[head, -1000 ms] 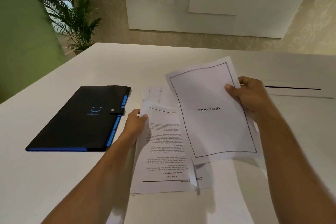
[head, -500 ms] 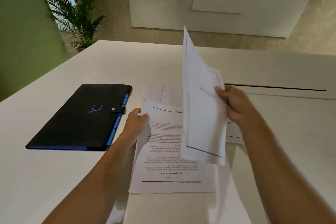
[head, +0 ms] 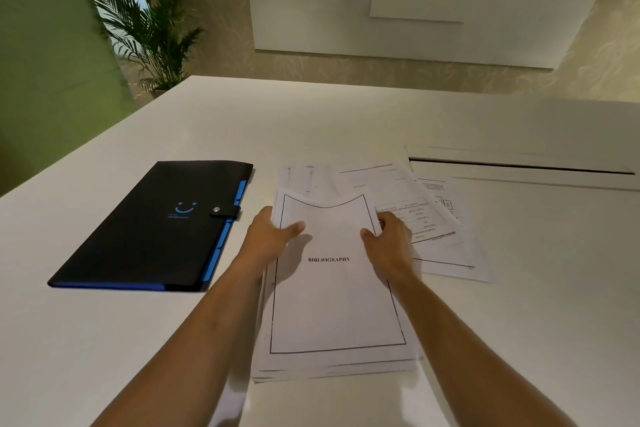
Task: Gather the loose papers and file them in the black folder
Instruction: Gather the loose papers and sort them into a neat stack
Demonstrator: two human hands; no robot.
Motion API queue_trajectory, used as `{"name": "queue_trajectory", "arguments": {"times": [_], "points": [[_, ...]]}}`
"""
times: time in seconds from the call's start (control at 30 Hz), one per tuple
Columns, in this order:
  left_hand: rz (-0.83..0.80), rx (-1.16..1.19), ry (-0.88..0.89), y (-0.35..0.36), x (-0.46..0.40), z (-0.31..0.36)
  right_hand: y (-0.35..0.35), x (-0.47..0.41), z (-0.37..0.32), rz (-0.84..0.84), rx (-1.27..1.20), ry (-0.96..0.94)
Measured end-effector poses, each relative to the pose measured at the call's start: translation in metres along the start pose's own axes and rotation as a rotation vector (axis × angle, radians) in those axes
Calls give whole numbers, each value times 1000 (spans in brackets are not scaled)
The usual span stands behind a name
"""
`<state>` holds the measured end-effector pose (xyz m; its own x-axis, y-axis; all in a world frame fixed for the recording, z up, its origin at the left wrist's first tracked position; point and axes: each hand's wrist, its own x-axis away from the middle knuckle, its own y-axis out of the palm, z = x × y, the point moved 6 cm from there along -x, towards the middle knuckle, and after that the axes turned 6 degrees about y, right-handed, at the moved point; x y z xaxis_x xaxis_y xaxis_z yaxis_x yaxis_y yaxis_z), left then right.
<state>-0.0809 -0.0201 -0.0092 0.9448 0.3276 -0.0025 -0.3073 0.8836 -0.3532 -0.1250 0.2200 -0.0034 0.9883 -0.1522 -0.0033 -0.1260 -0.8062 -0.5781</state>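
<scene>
A stack of papers lies on the white table in front of me, topped by a bordered sheet titled "BIBLIOGRAPHY". My left hand grips the stack's left edge, thumb on top. My right hand grips its right edge the same way. The top sheet's far edge bows between them. More loose papers lie fanned out behind and to the right of the stack. The black folder with blue tabs and a snap strap lies closed to the left.
The white table stretches well beyond the papers. A long slot with a raised flap is set into it at the right. A potted palm stands past the far left corner, beside a green wall.
My right hand swung the bibliography sheet up on edge, then laid it flat on top of the stack. Both hands now hold the stack by its sides.
</scene>
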Motion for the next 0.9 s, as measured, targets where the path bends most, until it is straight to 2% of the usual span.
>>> {"name": "queue_trajectory", "arguments": {"times": [0.1,0.23,0.3,0.37,0.47,0.53,0.77,0.83,0.9], "points": [[8,-15,94,1,0,8,1,2,-1,17,12,-33],[-37,125,209,-8,0,28,-10,-7,1,49,-66,-39],[-77,229,231,-14,2,40,-15,-13,3,-89,-282,58],[-99,311,254,-19,3,51,-14,-17,0,-317,-560,116],[-87,416,298,-20,2,66,-16,-16,-11,-548,-717,26],[-44,447,316,-20,0,75,-21,-16,-17,-527,-677,-49],[106,441,350,-14,-7,90,-46,-19,-32,-274,-521,-190],[169,456,299,-14,-11,88,-57,-24,-32,-234,-490,-183],[274,359,161,-17,-18,78,-71,-35,-25,-197,-496,-122]]}}
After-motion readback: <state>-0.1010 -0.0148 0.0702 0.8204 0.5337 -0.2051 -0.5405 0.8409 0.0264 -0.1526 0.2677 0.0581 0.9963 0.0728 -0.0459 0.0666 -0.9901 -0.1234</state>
